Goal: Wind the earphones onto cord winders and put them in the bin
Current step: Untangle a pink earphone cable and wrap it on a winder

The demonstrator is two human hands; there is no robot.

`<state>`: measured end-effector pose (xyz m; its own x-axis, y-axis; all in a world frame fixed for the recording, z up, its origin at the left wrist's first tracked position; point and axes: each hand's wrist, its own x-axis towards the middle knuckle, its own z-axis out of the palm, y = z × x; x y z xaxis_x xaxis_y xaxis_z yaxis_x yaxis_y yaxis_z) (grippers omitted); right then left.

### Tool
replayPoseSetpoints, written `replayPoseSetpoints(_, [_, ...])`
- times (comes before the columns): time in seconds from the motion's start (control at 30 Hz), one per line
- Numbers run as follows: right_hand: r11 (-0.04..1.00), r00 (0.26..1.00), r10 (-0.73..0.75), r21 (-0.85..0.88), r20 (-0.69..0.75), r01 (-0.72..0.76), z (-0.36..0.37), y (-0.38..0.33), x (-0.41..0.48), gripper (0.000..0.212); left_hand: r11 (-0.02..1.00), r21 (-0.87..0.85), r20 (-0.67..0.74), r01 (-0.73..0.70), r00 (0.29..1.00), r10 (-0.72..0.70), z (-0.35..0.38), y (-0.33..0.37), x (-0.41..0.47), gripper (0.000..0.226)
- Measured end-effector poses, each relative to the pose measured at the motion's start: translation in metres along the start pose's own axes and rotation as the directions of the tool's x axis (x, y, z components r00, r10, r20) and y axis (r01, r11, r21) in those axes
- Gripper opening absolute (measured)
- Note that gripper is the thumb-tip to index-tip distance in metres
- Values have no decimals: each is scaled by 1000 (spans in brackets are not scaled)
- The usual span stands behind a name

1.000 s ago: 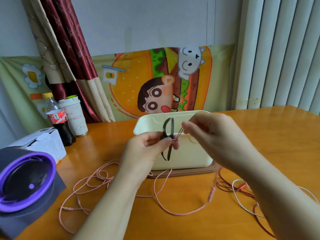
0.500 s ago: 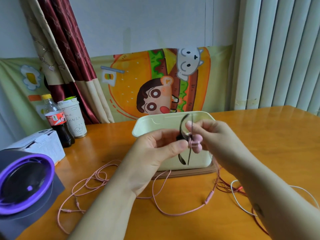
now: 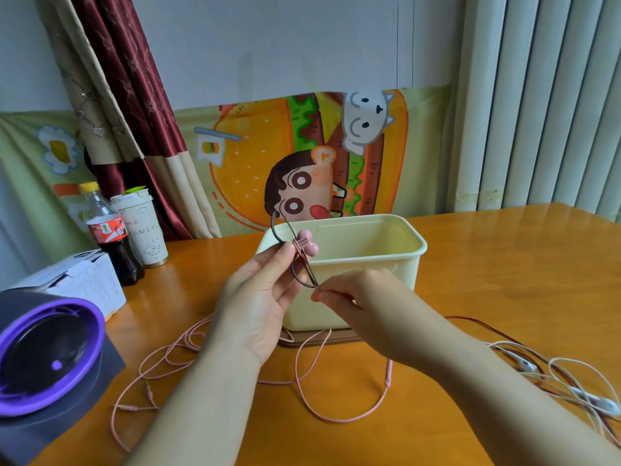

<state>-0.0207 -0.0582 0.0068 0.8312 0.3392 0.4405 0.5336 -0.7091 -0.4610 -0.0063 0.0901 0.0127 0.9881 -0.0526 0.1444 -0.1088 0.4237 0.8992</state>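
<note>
Currently the dark cord winder (image 3: pixel 300 280) is held up in front of the bin (image 3: pixel 386 260), at its near left corner. It is pinched between thumb and fingers of the left hand (image 3: pixel 265 297). The pink earbuds (image 3: pixel 307 242) are lodged at its middle, level with the bin's rim. The right hand (image 3: pixel 363 304) is kept in a narrow grip, its fingertips pinched on the pink cord (image 3: pixel 336 419) at the winder's lower tip. Most of that cord lies in loose loops on the surface (image 3: pixel 504 264) in front of the bin.

Several slips can be expected. If tension is lost, the few turns already made may spring off the thin winder. If the cord is pulled too hard, the earbuds may be dragged out of their seat. The trailing loops may be snagged on the bin's base. They may also be tangled with the red and white earphones (image 3: pixel 571 381) lying to the right of the bin.

Compared with half a second ago, the right hand has been lowered from the earbuds to the winder's lower tip, so the earbuds are now uncovered.
</note>
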Motion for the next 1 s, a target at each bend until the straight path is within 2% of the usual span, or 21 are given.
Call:
replayPoseSetpoints(0.07, [999,1000,-18,-43,16,19,-8,-4,-2,28,995,97,-4,-34,999,35,-2,-3,-1,19])
replayPoseSetpoints(0.17, [991,997,-72,-111,-3,71,-20,-11,-5,28,913,400,19,-84,996,84,-3,-7,-3,12])
replayPoseSetpoints(0.23, [995,997,-57,-89,-52,52,-31,-13,-6,24,819,567,43,-90,996,80,-2,-8,-4,9])
replayPoseSetpoints(0.3, [999,991,-26,-34,-132,22,-42,-11,-6,21,784,615,110,-91,994,29,1,-8,-5,8])
replayPoseSetpoints(0.4, [998,963,24,66,-269,-6,-53,0,-5,20,835,547,246,-65,965,-86,6,-5,-9,17])
replayPoseSetpoints(0.53, [950,947,128,310,-294,-32,-56,11,-4,31,852,521,373,-47,911,-178,6,-3,-11,31])
replayPoseSetpoints(0.63, [871,945,208,488,-254,-61,-53,18,-2,32,897,441,427,-26,885,-185,8,0,-14,30])
replayPoseSetpoints(0.73, [774,963,245,621,-116,-122,-42,29,0,39,956,293,489,10,858,-159,10,4,-16,26])
replayPoseSetpoints(0.8, [703,971,239,693,-17,-161,-31,30,0,33,980,195,487,36,864,-128,12,7,-16,29])
replayPoseSetpoints(0.87, [679,970,244,711,17,-183,-20,25,1,31,991,123,455,54,884,-105,13,9,-15,27])
replayPoseSetpoints(0.93, [717,962,273,670,-16,-192,-9,16,2,43,994,84,375,63,923,-90,13,9,-13,26])
replayPoseSetpoints(1.0, [801,961,268,570,-64,-185,2,11,3,52,995,78,249,61,965,-79,11,6,-10,27])
